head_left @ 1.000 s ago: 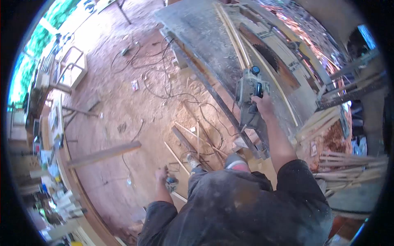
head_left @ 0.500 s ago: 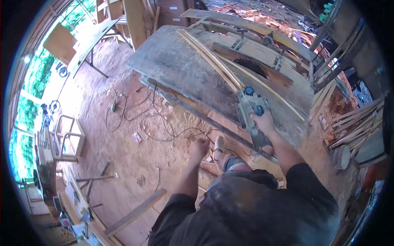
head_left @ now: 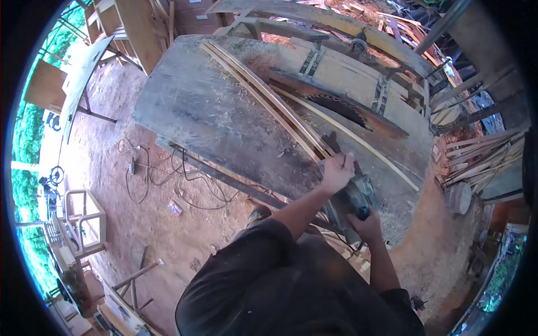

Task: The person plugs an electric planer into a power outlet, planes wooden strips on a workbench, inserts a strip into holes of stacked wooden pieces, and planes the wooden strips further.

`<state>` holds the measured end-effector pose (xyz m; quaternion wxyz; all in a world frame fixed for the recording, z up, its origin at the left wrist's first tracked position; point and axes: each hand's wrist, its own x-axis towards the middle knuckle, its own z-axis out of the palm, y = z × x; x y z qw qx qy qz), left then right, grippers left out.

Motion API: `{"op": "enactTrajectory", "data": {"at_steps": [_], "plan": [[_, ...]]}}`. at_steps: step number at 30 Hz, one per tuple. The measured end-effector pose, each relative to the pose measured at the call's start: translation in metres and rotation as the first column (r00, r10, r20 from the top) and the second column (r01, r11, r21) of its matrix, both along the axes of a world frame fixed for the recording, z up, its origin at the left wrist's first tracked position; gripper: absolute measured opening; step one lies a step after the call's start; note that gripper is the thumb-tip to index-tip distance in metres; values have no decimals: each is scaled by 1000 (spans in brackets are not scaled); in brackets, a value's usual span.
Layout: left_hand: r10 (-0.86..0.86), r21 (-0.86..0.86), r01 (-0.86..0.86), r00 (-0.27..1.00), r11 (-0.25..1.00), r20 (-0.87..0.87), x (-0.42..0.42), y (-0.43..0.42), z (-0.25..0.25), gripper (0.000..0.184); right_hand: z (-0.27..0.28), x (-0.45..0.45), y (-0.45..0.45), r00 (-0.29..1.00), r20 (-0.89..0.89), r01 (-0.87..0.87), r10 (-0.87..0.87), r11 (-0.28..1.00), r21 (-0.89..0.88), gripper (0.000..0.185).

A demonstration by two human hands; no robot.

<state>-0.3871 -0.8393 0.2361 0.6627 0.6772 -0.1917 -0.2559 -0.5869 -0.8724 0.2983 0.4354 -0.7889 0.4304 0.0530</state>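
My right hand (head_left: pixel 367 225) is closed round the rear handle of an electric hand planer (head_left: pixel 363 193), a dark tool at the near end of the saw table. My left hand (head_left: pixel 338 172) is closed over its front end, hiding the knob there. Long narrow wood strips (head_left: pixel 263 99) lie side by side on the table (head_left: pixel 207 112), and their near ends meet the planer's front by my left hand. How the sole sits on the wood is hidden.
A toothed circular saw blade (head_left: pixel 339 109) stands up through the table right of the strips, beside a loose thin strip (head_left: pixel 358 141). A cable (head_left: pixel 185 168) coils on the dusty floor at left. Scrap wood (head_left: pixel 482 157) is piled at right.
My left hand has come up from beside my body onto the planer's front. The planer and my right hand have come nearer to my body. My view has shifted.
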Motion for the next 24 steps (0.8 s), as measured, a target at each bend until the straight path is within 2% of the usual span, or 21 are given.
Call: {"op": "enactTrajectory", "data": {"at_steps": [1,2,3,6,8,9,10,11,12,13,14,15,16,17,18,19,20,21,22,23,24], "plan": [[-14,22,13,1000,1000,24,0,-5,-11,44,0,-1,1,1000,-10,5,-5,1000,4,52],[-27,39,26,998,999,49,0,-9,-22,45,2,0,0,997,33,60,-64,992,111,51],[-32,36,31,999,999,43,4,-9,-15,45,4,2,0,989,71,111,-129,970,216,52],[-152,-48,156,986,987,71,15,4,10,44,24,15,6,975,102,158,-198,937,312,48],[-351,15,351,933,936,79,26,8,13,33,14,8,0,989,51,120,-140,952,280,48],[-352,7,353,932,936,82,44,12,22,33,14,11,-1,997,3,68,-71,964,255,48],[-261,91,247,942,965,212,68,20,28,33,16,16,0,997,4,68,-71,966,248,48],[-178,163,129,924,978,339,96,32,32,34,23,22,5,985,135,74,-109,968,240,35],[43,80,-69,957,994,287,146,41,15,31,29,25,11,955,261,82,-143,970,230,23],[167,214,-238,938,947,304,204,57,-1,29,14,12,7,978,177,84,-114,983,166,23],[403,292,-481,868,826,290,267,66,-12,28,9,9,2,980,167,87,-113,984,157,23],[486,193,-567,803,801,345,325,87,-21,30,9,7,-1,985,161,27,-60,980,199,26],[396,464,-658,740,592,544,393,100,-51,39,10,6,-4,988,152,-27,-10,970,242,29],[384,521,-625,775,581,502,430,116,-44,50,12,3,-6,992,126,-10,-19,973,230,29],[304,581,-499,863,643,404,464,129,-54,51,15,3,-8,996,54,46,-68,941,336,39],[276,619,-501,861,604,427,474,130,-39,49,18,6,-5,993,-16,110,-114,893,437,50],[247,653,-505,858,564,451,484,131,-22,47,29,18,5,991,-32,129,-128,896,425,50],[241,658,-484,871,577,429,496,129,-32,47,47,31,18,968,-59,244,-243,866,437,47],[142,661,-439,880,608,454,511,124,-41,46,61,41,28,931,-88,355,-354,822,445,44],[33,669,-387,878,635,477,517,124,-53,45,63,39,39,925,26,332,-378,843,424,44],[7,679,-354,890,644,457,516,125,-55,45,78,47,50,915,4,365,-404,832,417,44]]}}
